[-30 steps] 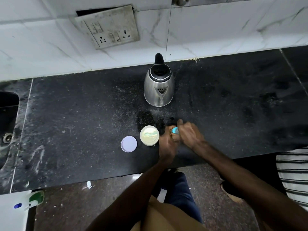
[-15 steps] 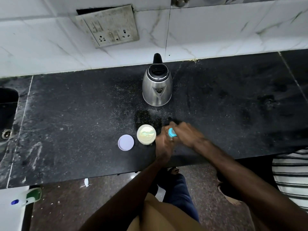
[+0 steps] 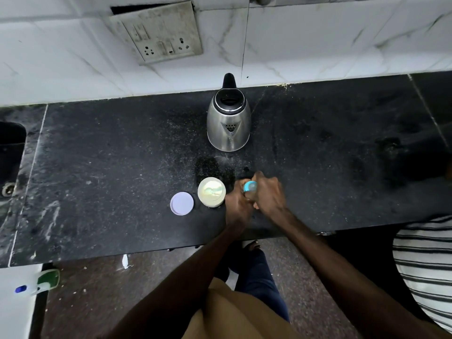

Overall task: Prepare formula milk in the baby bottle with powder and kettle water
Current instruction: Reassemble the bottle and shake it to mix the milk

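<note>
Bottle: the bottle stands near the front edge of the counter, just right of the jar. Both hands wrap it, so only a blue part of it shows between them.
Left hand: the left hand has its fingers curled round the bottle's left side, probably to brace the body against turning.
Right hand: the right hand is closed over the bottle's right and far side, up by the blue part. This looks like the grip for twisting a top, but whether it is coming off or going on cannot be told.
Jar: it stands open just left of the left hand, with pale powder showing to the rim. Being uncovered and close by would suit scooping.
Lid: the lid lies flat just left of the jar, apart from it and clear of the hands' working space.
Kettle: the kettle stands upright at the back by the wall, untouched and well apart from the bottle. Its spout faces the person, so a reach straight ahead would meet it.
Stage: judged as bottle handling, with no scoop and no pour in sight.
Risk: two hands crowd one small upright bottle beside an open jar, so a slip to the left could knock powder out.
Surroundings: a socket sits on the tiled wall behind, and a sink lies at the far left.
</note>
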